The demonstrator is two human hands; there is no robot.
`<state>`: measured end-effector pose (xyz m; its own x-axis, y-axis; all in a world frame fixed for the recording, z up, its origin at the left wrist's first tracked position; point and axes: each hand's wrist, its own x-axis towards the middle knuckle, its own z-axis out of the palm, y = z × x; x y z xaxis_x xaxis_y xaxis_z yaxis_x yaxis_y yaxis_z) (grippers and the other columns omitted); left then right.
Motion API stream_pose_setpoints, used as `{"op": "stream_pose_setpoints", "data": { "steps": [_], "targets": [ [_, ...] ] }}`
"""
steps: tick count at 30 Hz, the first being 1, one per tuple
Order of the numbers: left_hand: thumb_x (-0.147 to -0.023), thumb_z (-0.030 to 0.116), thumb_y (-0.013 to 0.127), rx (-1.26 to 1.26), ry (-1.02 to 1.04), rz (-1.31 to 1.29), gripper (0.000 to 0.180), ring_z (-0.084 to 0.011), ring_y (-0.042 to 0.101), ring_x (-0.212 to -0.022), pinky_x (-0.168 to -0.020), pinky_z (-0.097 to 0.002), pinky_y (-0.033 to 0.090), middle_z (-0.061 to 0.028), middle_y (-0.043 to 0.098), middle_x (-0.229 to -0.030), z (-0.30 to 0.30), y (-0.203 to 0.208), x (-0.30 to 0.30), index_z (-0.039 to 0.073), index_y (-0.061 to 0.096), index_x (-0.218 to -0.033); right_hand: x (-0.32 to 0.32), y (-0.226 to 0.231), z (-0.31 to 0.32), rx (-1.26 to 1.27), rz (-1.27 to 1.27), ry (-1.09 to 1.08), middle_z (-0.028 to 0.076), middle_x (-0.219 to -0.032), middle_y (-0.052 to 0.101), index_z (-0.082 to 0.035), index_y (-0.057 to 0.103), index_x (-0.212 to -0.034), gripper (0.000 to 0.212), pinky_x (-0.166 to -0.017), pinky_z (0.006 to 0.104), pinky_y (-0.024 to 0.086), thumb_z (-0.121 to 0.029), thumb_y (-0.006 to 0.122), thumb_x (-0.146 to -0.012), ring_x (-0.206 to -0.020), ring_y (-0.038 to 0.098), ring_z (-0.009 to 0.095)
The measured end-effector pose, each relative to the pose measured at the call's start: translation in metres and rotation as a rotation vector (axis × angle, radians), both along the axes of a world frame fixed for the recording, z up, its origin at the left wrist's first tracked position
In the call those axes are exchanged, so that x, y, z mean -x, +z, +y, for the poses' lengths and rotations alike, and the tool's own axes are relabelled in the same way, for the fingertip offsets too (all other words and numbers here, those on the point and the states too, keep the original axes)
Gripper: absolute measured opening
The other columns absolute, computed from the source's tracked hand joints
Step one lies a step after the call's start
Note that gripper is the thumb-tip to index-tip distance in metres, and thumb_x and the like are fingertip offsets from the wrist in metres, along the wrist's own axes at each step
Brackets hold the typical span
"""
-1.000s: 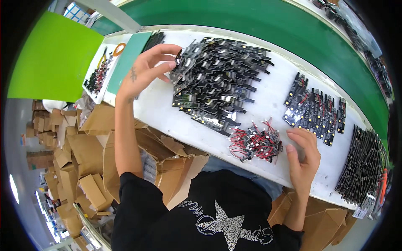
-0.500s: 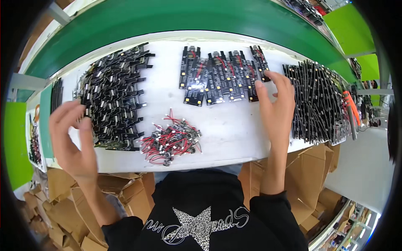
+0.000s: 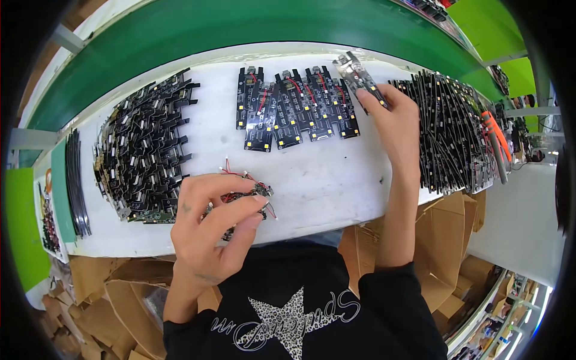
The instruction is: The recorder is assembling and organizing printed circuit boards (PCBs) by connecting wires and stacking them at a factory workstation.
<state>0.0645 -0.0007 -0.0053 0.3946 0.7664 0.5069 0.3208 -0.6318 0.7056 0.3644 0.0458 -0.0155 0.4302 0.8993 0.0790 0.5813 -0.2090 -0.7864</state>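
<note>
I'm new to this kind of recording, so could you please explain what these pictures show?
Gladly. There is no machine here, only a person's two bare hands. The view comes from the left one of two fisheye cameras worn on the head, looking down, so straight edges bend.

On the white table lie a pile of dark circuit boards at left, a row of boards with red wires in the middle, and a stack of narrow dark strips at right.

The right hand grips the near end of a single board. The left hand is at a heap of wired parts; whether it pinches one is unclear.
</note>
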Motion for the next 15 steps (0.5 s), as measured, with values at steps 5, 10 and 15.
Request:
{"op": "stream_pose_setpoints", "data": {
  "steps": [5, 10, 15],
  "targets": [
    [-0.071, -0.003, 0.073, 0.035, -0.02, -0.013, 0.031, -0.0224, 0.055, -0.083, -0.063, -0.0294, 0.041, -0.0092, 0.066, -0.105, -0.001, -0.003, 0.001, 0.008, 0.071, -0.099, 0.023, -0.018, -0.02, -0.155, -0.198, 0.057, 0.013, -0.087, 0.062, 0.004, 0.066, -0.087, 0.027, -0.074, 0.0358, 0.046, -0.02, 0.076, -0.079, -0.082, 0.058, 0.024],
    [-0.071, -0.004, 0.073, 0.085, -0.036, -0.078, 0.031, -0.0226, 0.055, -0.083, -0.063, -0.0291, 0.041, -0.0094, 0.066, -0.105, -0.004, -0.006, -0.003, 0.008, 0.071, -0.099, 0.035, -0.012, -0.019, -0.064, -0.095, 0.0, 0.011, -0.086, 0.064, 0.002, 0.062, -0.09, 0.025, -0.073, 0.0353, 0.047, -0.016, 0.076, -0.078, -0.079, 0.059, 0.024],
    [-0.072, -0.004, 0.073, 0.143, -0.088, -0.148, 0.03, -0.024, 0.057, -0.086, -0.065, -0.0297, 0.043, -0.0106, 0.066, -0.105, -0.005, -0.002, -0.01, 0.005, 0.07, -0.1, 0.038, -0.007, -0.021, -0.21, 0.166, -0.108, 0.005, -0.082, 0.064, 0.003, 0.06, -0.092, 0.021, -0.058, 0.0225, 0.044, -0.009, 0.075, -0.083, -0.068, 0.056, 0.007]
  ]
}}
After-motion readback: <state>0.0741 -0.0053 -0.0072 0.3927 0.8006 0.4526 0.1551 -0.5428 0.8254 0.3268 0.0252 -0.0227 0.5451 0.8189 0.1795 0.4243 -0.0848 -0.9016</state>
